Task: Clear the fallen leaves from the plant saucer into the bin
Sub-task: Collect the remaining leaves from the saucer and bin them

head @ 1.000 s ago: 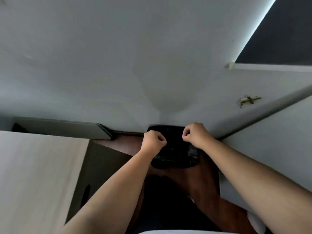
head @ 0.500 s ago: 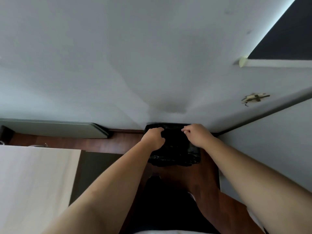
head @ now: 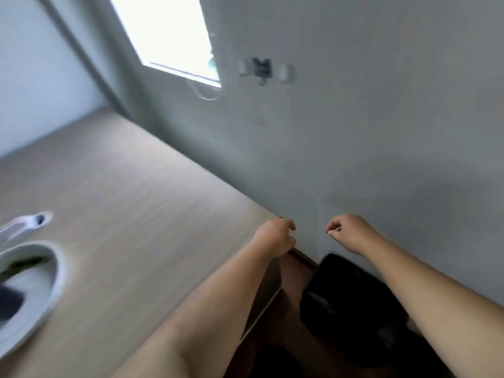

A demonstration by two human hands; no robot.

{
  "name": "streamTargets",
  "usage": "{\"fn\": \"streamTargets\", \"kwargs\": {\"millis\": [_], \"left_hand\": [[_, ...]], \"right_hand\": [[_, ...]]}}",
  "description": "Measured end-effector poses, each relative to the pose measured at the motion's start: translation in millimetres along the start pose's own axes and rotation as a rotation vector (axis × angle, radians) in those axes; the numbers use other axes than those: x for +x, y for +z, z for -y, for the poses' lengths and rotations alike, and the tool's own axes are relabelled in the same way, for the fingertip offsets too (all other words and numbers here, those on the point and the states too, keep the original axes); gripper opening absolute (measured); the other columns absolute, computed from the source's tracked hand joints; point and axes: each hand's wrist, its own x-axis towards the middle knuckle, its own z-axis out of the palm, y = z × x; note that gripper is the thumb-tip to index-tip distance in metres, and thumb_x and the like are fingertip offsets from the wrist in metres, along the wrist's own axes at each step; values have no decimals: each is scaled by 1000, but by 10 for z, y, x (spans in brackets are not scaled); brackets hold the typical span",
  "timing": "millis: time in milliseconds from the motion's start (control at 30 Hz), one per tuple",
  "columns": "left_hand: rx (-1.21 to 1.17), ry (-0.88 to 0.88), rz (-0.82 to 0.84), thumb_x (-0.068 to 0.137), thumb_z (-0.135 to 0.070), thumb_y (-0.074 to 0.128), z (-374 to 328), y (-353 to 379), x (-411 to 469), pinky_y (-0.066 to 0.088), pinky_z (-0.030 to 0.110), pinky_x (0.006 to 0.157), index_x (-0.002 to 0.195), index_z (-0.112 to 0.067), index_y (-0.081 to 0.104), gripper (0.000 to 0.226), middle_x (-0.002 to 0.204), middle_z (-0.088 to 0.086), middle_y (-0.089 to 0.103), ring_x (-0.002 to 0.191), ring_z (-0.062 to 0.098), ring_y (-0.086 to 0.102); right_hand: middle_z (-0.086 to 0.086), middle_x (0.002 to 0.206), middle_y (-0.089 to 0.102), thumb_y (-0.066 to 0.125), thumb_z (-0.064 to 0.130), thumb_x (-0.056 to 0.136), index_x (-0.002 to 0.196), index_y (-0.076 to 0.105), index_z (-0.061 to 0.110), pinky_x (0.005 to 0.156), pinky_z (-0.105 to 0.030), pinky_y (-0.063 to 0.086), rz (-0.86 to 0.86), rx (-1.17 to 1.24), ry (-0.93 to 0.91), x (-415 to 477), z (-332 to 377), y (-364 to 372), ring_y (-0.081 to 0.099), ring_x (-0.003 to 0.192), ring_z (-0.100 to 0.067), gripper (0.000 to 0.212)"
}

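Note:
The view is blurred. A white plant saucer lies on the pale wooden table at the far left, with dark green bits and a dark shape inside it. On the floor at the lower right stands the black bag-lined bin. My left hand hovers over the table's right corner, fingers loosely curled, with nothing visible in it. My right hand hangs above the bin near the wall, fingers also loosely curled and empty as far as I can see.
A grey wall runs behind the table and bin, with a bright window and a wall fitting. A white object lies on the table beyond the saucer. Brown wooden floor shows between table and bin.
Both hands have lifted off the bin and loosened from fists. The view has swung left, so the table and saucer are now in sight and the bin sits lower right.

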Motion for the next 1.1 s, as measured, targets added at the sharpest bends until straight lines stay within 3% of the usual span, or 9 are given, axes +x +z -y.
{"fn": "streamTargets", "kwargs": {"millis": [67, 133, 233, 367, 567, 700, 933, 1033, 1100], "left_hand": [[-41, -106, -99, 87, -19, 51, 390, -230, -353, 42, 36, 101, 126, -18, 57, 39, 132, 9, 53, 125, 29, 49], [-89, -216, -190, 90, -21, 50, 818, -430, -756, 44, 36, 101, 125, -20, 57, 36, 134, 6, 52, 124, 26, 50], [-141, -380, -296, 89, -22, 49, 1488, -653, -1376, 47, 36, 99, 122, -22, 59, 35, 135, 2, 54, 124, 23, 52], [-195, -583, -398, 86, -17, 48, 2374, -803, -2270, 46, 32, 100, 118, -22, 63, 35, 132, 4, 59, 122, 24, 54], [-256, -826, -439, 84, -16, 51, 3713, -705, -3489, 46, 34, 102, 116, -22, 62, 35, 129, 6, 60, 118, 25, 56], [-256, -875, -427, 84, -9, 53, 4437, -617, -3982, 42, 29, 101, 121, -15, 59, 39, 131, 10, 56, 121, 27, 52], [-215, -820, -331, 88, -13, 52, 5019, -439, -4155, 32, 33, 110, 133, -18, 53, 45, 139, 6, 50, 131, 27, 41], [-107, -797, -239, 91, -26, 53, 5058, -400, -4089, 28, 41, 113, 129, -28, 56, 38, 138, -3, 53, 132, 22, 43], [-81, -782, -269, 90, -30, 56, 5069, -358, -4045, 24, 38, 115, 121, -32, 63, 31, 128, -6, 61, 126, 19, 48]], "right_hand": [[-9, 92, 74, 66, 15, 80, 78, 71, 17, 77, -28, 49, 12, -13, -118, -29, 576, 99, 67, 92, -26, 6], [-8, 86, 74, 68, 16, 78, 66, 64, 23, 77, -29, 51, 54, -39, -240, -93, 1139, 268, 68, 86, -24, 14], [-5, 88, 70, 67, 20, 80, 69, 63, 24, 74, -28, 52, 95, -98, -414, -229, 1912, 532, 65, 81, -21, 13], [-6, 83, 70, 61, 17, 82, 77, 70, 14, 56, -23, 44, 132, -118, -602, -435, 2877, 995, 59, 71, -21, 10], [-9, 80, 74, 61, 16, 79, 79, 73, 12, 70, -30, 51, 221, -139, -778, -852, 4063, 2034, 66, 80, -27, 13], [-9, 86, 74, 58, 16, 81, 84, 72, 11, 66, -24, 41, 287, -197, -844, -1059, 4541, 2694, 65, 84, -27, 14], [-1, 122, 64, 60, 22, 85, 116, 63, 21, 93, -33, 47, 417, -392, -1013, -1230, 5039, 3435, 59, 110, -23, 31], [-3, 120, 65, 59, 21, 85, 116, 63, 21, 96, -35, 47, 486, -542, -1050, -1161, 5039, 3586, 56, 113, -23, 31], [-2, 115, 66, 60, 19, 85, 114, 64, 22, 93, -34, 47, 526, -583, -1041, -1061, 5047, 3600, 57, 110, -22, 30]]}}
